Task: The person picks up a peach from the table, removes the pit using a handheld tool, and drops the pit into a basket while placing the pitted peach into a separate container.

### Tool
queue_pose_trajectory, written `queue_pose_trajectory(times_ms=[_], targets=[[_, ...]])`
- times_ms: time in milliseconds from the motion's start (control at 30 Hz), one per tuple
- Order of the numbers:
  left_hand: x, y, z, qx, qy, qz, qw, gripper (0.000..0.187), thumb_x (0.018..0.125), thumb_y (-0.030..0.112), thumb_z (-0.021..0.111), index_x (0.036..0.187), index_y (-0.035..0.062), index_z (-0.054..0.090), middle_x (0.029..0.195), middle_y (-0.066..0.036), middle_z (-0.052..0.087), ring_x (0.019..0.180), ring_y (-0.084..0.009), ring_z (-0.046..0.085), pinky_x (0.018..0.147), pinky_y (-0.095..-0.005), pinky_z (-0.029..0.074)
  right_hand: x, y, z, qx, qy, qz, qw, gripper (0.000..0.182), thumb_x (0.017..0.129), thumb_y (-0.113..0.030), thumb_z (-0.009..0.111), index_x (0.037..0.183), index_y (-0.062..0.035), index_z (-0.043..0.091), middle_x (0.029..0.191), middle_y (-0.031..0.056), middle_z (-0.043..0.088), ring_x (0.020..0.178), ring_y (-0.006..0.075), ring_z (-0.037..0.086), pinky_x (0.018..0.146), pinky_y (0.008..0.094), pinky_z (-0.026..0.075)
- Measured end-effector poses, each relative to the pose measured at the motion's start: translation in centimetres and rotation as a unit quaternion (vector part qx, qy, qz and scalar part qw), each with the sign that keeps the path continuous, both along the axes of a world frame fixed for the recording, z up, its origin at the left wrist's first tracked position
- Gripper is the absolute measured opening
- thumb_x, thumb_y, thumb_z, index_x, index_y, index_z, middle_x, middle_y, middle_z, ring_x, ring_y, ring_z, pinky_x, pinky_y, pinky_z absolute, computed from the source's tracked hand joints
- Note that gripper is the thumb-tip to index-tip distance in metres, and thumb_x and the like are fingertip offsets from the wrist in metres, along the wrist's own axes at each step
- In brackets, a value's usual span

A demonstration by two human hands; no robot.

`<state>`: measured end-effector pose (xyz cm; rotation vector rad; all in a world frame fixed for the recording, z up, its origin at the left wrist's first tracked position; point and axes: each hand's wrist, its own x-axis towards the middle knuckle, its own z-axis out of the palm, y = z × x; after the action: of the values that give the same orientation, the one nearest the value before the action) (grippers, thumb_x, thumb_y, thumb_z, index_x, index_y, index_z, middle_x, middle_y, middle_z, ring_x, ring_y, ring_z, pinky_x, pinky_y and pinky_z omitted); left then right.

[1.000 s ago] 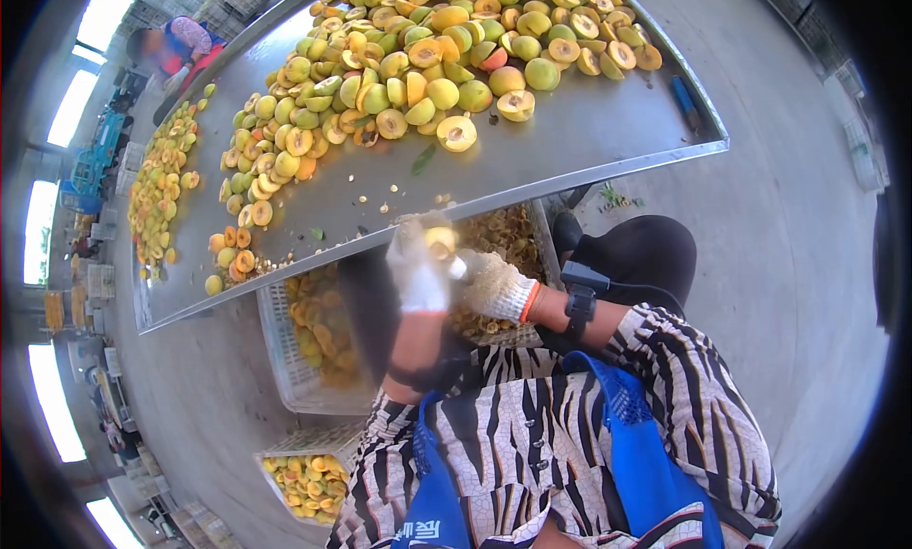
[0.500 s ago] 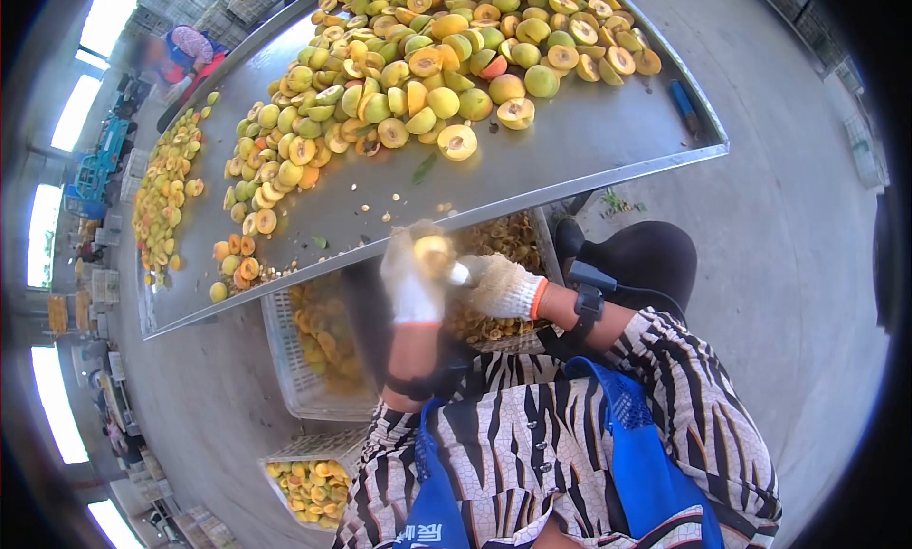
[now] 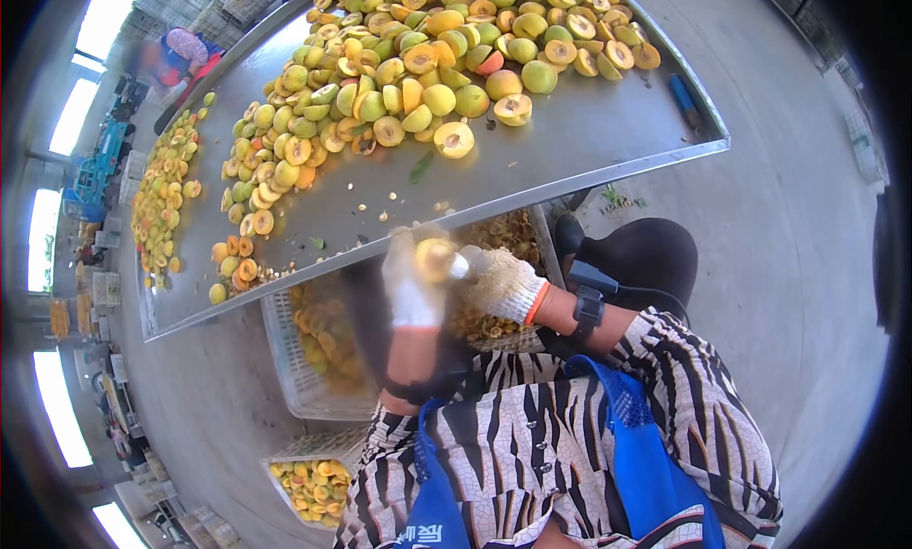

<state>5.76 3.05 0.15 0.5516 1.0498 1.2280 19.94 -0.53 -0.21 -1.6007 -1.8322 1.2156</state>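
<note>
At the near edge of the table, just below its metal rim, two gloved hands meet over a piece of fruit. The left hand (image 3: 412, 281), in a white knitted glove, is curled around a small round yellow fruit (image 3: 434, 257), gripping it from the side and below. The right hand (image 3: 501, 283), in a speckled white glove with an orange cuff, is closed and presses against the fruit from the right; a short pale tool tip (image 3: 459, 265) shows between this hand and the fruit, though how it is held cannot be made out. A black band (image 3: 587, 307) is strapped on the right wrist. Directly beneath the hands sits a white plastic crate of brownish fruit stones (image 3: 494, 240), and to its left a white slatted crate holding orange fruit halves (image 3: 309, 354). Lower still, another white crate of yellow fruit pieces (image 3: 306, 481) stands on the grey concrete floor. Close to the camera are a black-and-white zebra-striped shirt (image 3: 532, 435) and blue apron straps (image 3: 636, 435). Beyond the hands stretches a long grey sheet-metal table (image 3: 532, 160), piled with whole green-yellow fruit and cut halves (image 3: 418, 65), with scattered scraps near its rim. A blue-handled tool (image 3: 684, 101) lies at the right edge. At the far left end, another person (image 3: 176, 50) works at the table.
</note>
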Motion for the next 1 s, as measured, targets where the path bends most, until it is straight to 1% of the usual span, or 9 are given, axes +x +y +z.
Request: queue_pose_trajectory(times_ms=[200, 300, 400, 500, 600, 700, 800, 900, 1000], targets=[[1.1, -0.3, -0.2, 0.011, 0.058, 0.043, 0.997, 0.042, 0.102, 0.034, 0.044, 0.095, -0.0041, 0.06, 0.083, -0.015, 0.064, 0.07, -0.0244, 0.062, 0.067, -0.0342, 0.053, -0.5, -0.6, -1.1, 0.01, 0.041, -0.007, 0.999, 0.022, 0.086, -0.02, 0.058, 0.105, -0.009, 0.061, 0.094, 0.0206, 0.068, 0.09, 0.0408, 0.064, 0.076, 0.0483, 0.051], [1.3, -0.6, 0.6, 0.023, 0.09, 0.045, 0.995, 0.042, 0.101, 0.035, 0.045, 0.095, -0.004, 0.061, 0.081, -0.014, 0.064, 0.068, -0.0222, 0.061, 0.065, -0.0327, 0.053, -0.3, -0.3, -0.8, -0.008, -0.003, 0.005, 1.0, 0.022, 0.086, -0.02, 0.058, 0.104, -0.0082, 0.061, 0.093, 0.0208, 0.068, 0.089, 0.0408, 0.064, 0.076, 0.048, 0.051], [0.8, -0.5, -0.1, 0.025, 0.118, 0.029, 0.992, 0.042, 0.102, 0.034, 0.045, 0.096, -0.004, 0.062, 0.08, -0.013, 0.065, 0.066, -0.0213, 0.061, 0.062, -0.0322, 0.052, -0.3, 0.1, -2.0, 0.019, -0.036, 0.012, 0.999, 0.021, 0.086, -0.02, 0.057, 0.103, -0.0077, 0.061, 0.092, 0.02, 0.068, 0.088, 0.0403, 0.064, 0.075, 0.0473, 0.052], [1.0, -0.6, -0.1, 0.04, 0.13, 0.037, 0.99, 0.04, 0.102, 0.032, 0.046, 0.095, -0.0037, 0.062, 0.08, -0.012, 0.065, 0.064, -0.0191, 0.061, 0.059, -0.0303, 0.051, -0.6, -0.5, -1.5, 0.035, 0.017, 0.018, 0.999, 0.021, 0.086, -0.019, 0.057, 0.103, -0.0074, 0.061, 0.092, 0.0191, 0.068, 0.086, 0.04, 0.064, 0.075, 0.0465, 0.052], [1.0, -0.8, 0.1, 0.047, 0.156, 0.027, 0.986, 0.038, 0.101, 0.03, 0.048, 0.093, -0.0038, 0.063, 0.077, -0.011, 0.065, 0.063, -0.0169, 0.06, 0.057, -0.0288, 0.05, -1.0, -0.6, -2.3, 0.049, 0.025, 0.036, 0.998, 0.02, 0.086, -0.017, 0.057, 0.103, -0.0069, 0.061, 0.092, 0.0186, 0.068, 0.085, 0.0397, 0.065, 0.075, 0.0463, 0.052], [0.3, -0.6, 0.5, 0.04, 0.223, -0.037, 0.973, 0.037, 0.101, 0.029, 0.049, 0.092, -0.0039, 0.063, 0.076, -0.011, 0.066, 0.061, -0.0156, 0.061, 0.056, -0.0284, 0.05, -0.5, -0.5, -1.9, 0.021, 0.028, 0.055, 0.998, 0.021, 0.087, -0.018, 0.056, 0.104, -0.0068, 0.061, 0.092, 0.0188, 0.068, 0.087, 0.0394, 0.065, 0.076, 0.0459, 0.052], [-0.2, -0.5, 0.3, 0.047, 0.22, -0.055, 0.973, 0.037, 0.101, 0.029, 0.05, 0.09, -0.0041, 0.064, 0.077, -0.012, 0.066, 0.062, -0.018, 0.063, 0.058, -0.0294, 0.052, -1.3, -0.6, -3.1, 0.028, 0.051, 0.104, 0.993, 0.023, 0.086, -0.018, 0.056, 0.106, -0.0073, 0.061, 0.093, 0.0186, 0.068, 0.088, 0.0387, 0.064, 0.077, 0.0453, 0.052], [-1.0, 0.3, -0.3, 0.041, 0.16, -0.11, 0.98, 0.035, 0.1, 0.027, 0.051, 0.089, -0.004, 0.063, 0.078, -0.014, 0.067, 0.063, -0.0215, 0.065, 0.058, -0.0312, 0.054, -0.7, -0.4, -2.8, -0.057, 0.147, 0.106, 0.982, 0.022, 0.086, -0.02, 0.057, 0.104, -0.0076, 0.063, 0.092, 0.018, 0.068, 0.087, 0.0357, 0.065, 0.077, 0.0432, 0.051], [-0.6, 0.9, -0.5, 0.032, 0.149, -0.058, 0.987, 0.035, 0.099, 0.027, 0.053, 0.088, -0.004, 0.063, 0.076, -0.016, 0.067, 0.062, -0.0241, 0.065, 0.056, -0.033, 0.054, 0.0, 0.5, -1.9, -0.128, 0.171, 0.15, 0.965, 0.019, 0.085, -0.02, 0.06, 0.099, -0.0074, 0.065, 0.091, 0.0156, 0.068, 0.083, 0.0323, 0.065, 0.074, 0.0406, 0.051]])
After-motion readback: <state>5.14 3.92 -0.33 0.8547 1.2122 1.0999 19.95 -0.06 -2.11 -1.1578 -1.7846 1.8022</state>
